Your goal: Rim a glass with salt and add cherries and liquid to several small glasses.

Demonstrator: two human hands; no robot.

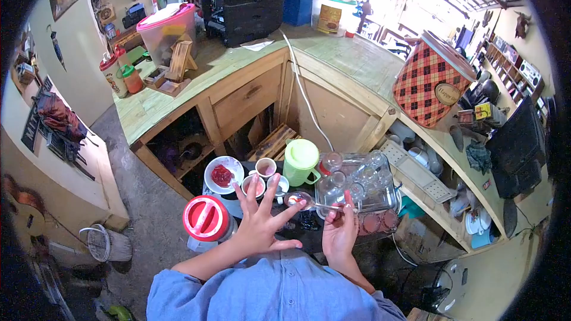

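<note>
My right hand (342,229) grips a metal spoon (321,205) by its handle, bowl pointing left. Fingers spread, my left hand (259,221) reaches over the cups; a fingertip is at the spoon's bowl, and whether it touches cannot be told. Something red and white shows there. Below the left fingers stand a cup (253,181) and a white mug (280,183), both partly covered. Behind them is another cup (266,167) with reddish contents. At the left sits a white bowl (238,170) with a dark red mass (222,175). A lime-green pitcher (300,160) stands behind the spoon.
A tray (394,187) of upturned glasses (366,172) lies at the right, with reddish glasses (379,222) by its near edge. Left of my arm is a red-lidded jug (205,219). Beyond, an L-shaped wooden counter (351,62) carries a plaid container (429,80) and a black speaker (244,3).
</note>
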